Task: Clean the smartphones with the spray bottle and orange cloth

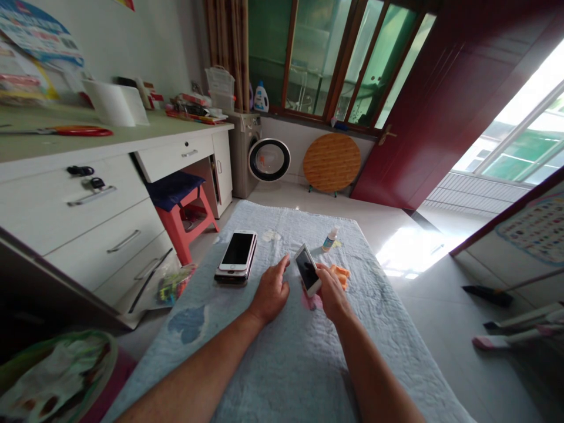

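A white smartphone [308,269] with a dark screen is tilted up in my right hand [331,288], which grips its lower right edge. My left hand [271,289] is just left of that phone, apart from it, fingers stretched forward and holding nothing. Left of my left hand lies a stack of phones, with a white smartphone [238,251] on top, screen up and dark. Beyond my right hand an orange cloth [341,276] lies crumpled, partly hidden by the hand. A small spray bottle [329,239] stands upright behind it.
A light blue cloth [282,358] covers the table. White drawers [101,205] and a pink stool [189,220] stand on the left, above a bin [110,364]. Behind are a washing machine [242,155], a round wooden tabletop [331,161] and a red door [418,100].
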The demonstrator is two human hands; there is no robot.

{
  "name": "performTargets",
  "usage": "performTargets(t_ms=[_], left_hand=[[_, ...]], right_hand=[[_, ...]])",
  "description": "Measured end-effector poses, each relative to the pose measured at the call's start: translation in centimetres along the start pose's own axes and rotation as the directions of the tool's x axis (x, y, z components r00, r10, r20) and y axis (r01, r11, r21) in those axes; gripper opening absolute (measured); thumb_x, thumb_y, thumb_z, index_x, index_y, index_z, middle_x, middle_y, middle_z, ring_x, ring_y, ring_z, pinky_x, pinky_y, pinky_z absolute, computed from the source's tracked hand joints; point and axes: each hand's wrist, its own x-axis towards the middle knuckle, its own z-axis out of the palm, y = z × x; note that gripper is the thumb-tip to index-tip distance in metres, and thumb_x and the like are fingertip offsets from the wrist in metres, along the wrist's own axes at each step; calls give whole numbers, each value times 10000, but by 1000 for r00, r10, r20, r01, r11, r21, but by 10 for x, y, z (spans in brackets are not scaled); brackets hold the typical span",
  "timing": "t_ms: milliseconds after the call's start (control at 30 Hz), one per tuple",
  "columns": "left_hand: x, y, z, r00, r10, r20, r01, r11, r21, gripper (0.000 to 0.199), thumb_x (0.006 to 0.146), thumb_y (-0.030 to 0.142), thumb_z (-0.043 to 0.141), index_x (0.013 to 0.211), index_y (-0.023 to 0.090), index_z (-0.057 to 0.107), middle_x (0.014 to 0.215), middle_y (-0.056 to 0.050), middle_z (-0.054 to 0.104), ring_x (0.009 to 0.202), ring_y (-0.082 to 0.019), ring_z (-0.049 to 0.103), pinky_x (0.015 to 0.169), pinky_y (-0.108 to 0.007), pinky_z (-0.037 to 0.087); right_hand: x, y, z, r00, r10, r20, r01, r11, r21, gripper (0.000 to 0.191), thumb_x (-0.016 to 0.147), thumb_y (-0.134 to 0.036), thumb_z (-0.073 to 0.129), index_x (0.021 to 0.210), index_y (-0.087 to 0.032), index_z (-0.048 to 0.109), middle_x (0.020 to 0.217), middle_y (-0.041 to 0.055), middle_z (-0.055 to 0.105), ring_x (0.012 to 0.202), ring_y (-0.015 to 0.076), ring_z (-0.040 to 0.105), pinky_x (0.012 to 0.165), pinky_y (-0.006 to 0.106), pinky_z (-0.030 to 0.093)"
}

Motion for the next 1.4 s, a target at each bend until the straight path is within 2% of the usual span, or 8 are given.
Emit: performTargets(t_ms=[200,400,600,733,867,1000,1200,1400], left_hand=[[1,1,-1,1000,8,17,-9,999,32,689,744,48,455,1413,170,341,1255,-114,585,1138,-231,544,1022,-436,411],[1,0,0,999,12,41,-15,998,67,677,747,47,456,1404,167,344,1235,-111,602,1132,-232,547,1021,-442,404],[2,-1,1,999,24,36,-27,996,87,666,753,48,453,1396,179,344,1236,-104,602,1134,-229,547,1015,-445,407],[1,-1,2,999,28,29,-30,996,87,642,759,54,461,1383,168,363,1233,-115,604,1130,-232,552,1012,-449,410],[1,-2,2,999,39,23,-41,997,73,671,743,42,457,1390,189,355,1239,-100,605,1132,-227,554,1012,-448,413],[1,-3,3,999,34,25,-36,997,70,677,737,33,444,1392,175,352,1241,-110,602,1136,-232,550,1013,-458,413],[0,-5,4,999,43,-1,-43,998,52,677,747,35,437,1400,187,341,1240,-100,597,1130,-224,553,1015,-454,420],[0,-4,2,998,43,-45,-43,999,14,663,772,48,430,1411,185,323,1268,-104,575,1143,-214,543,1024,-442,420]], right_hand=[[-4,-2,-1,988,-93,-123,53,953,-298,287,776,-403,444,879,-194,612,751,25,607,743,168,571,623,236,450],[6,5,0,992,-92,-82,45,890,-454,366,710,-241,384,1003,-175,594,757,18,623,659,167,566,567,252,433],[5,4,-2,960,-280,-11,153,555,-818,316,727,-194,425,945,-160,651,863,73,639,851,213,576,765,299,436],[-3,3,6,953,-303,12,118,333,-935,322,790,-351,515,1004,-145,638,953,131,599,918,266,556,828,355,419],[-10,2,14,937,-349,23,101,208,-973,476,731,-533,616,1053,-183,603,987,142,583,975,325,524,857,414,393],[-14,2,21,939,-343,38,105,180,-978,565,698,-568,642,1114,-193,567,976,142,571,965,340,518,837,427,384],[-14,4,25,935,-352,35,108,189,-976,496,714,-398,645,1154,-191,547,963,133,571,923,310,521,800,394,393],[-12,-4,17,911,-409,48,129,174,-976,582,717,-390,623,1250,-187,506,993,111,569,973,291,503,881,392,373]])
